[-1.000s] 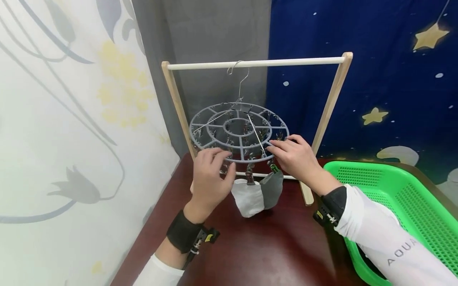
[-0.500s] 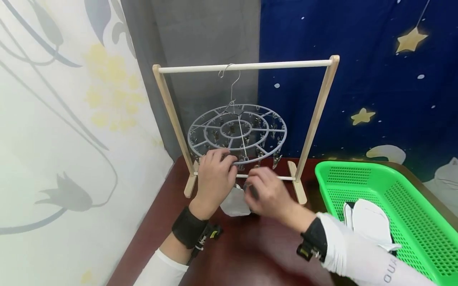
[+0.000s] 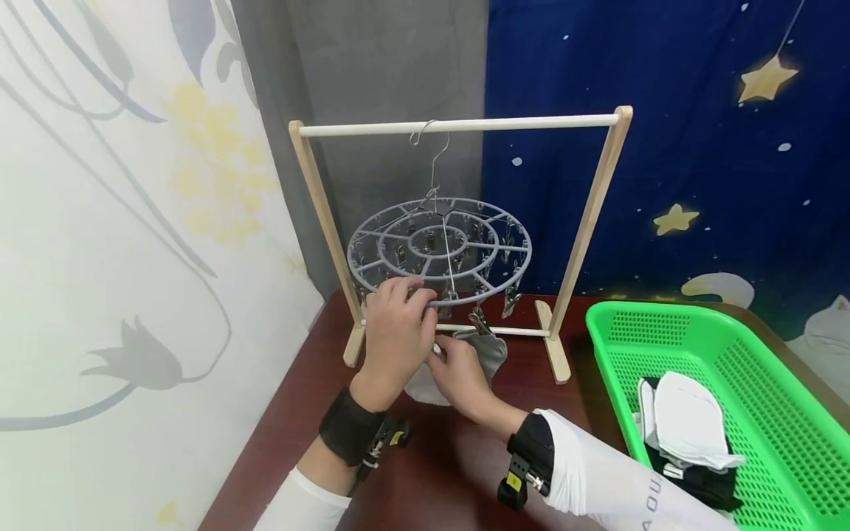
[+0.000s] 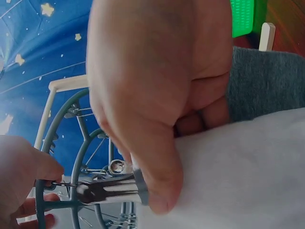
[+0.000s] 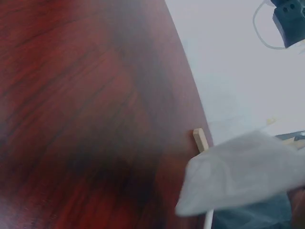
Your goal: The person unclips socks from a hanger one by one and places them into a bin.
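In the head view my left hand (image 3: 398, 339) holds the front rim of a round grey clip hanger (image 3: 465, 300). Its fingertips pinch the ring close to a clip, as the left wrist view shows. Just below the rim, my right hand (image 3: 465, 380) pinches the top of a white sock (image 4: 248, 171) between thumb and fingers. The thumb lies at the mouth of a metal clip (image 4: 114, 189); whether the clip bites the fabric is hard to tell. Beside it a grey sock (image 3: 491, 352) hangs from another clip, partly behind the right hand. The right wrist view shows mostly hanging cloth, no fingers.
A wooden stand with a white crossbar (image 3: 518, 124) carries the hanger by its hook. To the right, a green basket (image 3: 777, 369) contains folded white and black items (image 3: 690, 420). A dark red table (image 3: 438, 479) lies below, with a patterned wall (image 3: 99, 258) along the left.
My right hand has left the hanger's right rim and come down and left to the white sock. The hanger has turned, its socks shifting left. My left hand now holds the rim.
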